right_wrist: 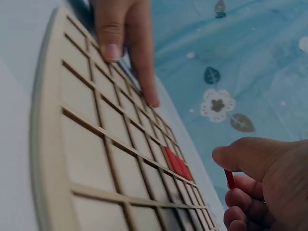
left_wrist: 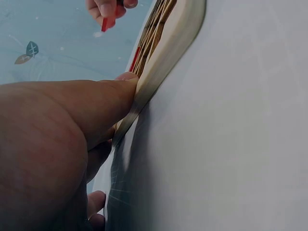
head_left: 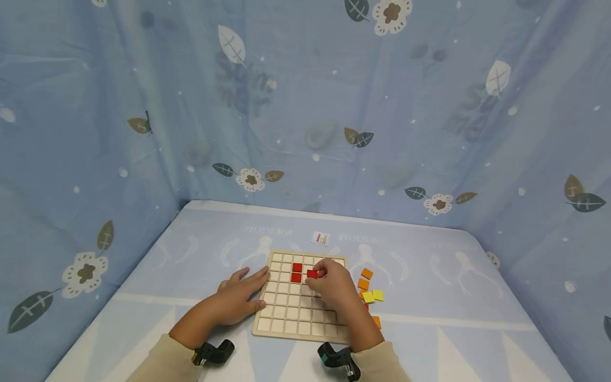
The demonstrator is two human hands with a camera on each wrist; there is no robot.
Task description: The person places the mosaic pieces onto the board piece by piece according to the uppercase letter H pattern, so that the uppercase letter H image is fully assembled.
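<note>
A wooden grid board (head_left: pixel 285 313) lies flat on the table, with two red square tiles (head_left: pixel 296 272) set in neighbouring cells near its far side. Over the board, my right hand (head_left: pixel 335 286) pinches another red tile (right_wrist: pixel 230 179) between thumb and fingers; the right wrist view shows it held on edge, apart from the grid. My left hand (head_left: pixel 237 298) rests on the board's left edge, fingers extended, with the thumb (left_wrist: pixel 108 98) against the rim in the left wrist view. Part of the grid is hidden beneath my right hand.
Right of the board lie several loose tiles: orange (head_left: pixel 366 274), yellow (head_left: pixel 378 295) and a partly covered red one (head_left: pixel 366 306). A small printed card (head_left: pixel 321 239) sits beyond the board. Patterned blue cloth (head_left: pixel 305 106) hangs behind and at both sides of the table.
</note>
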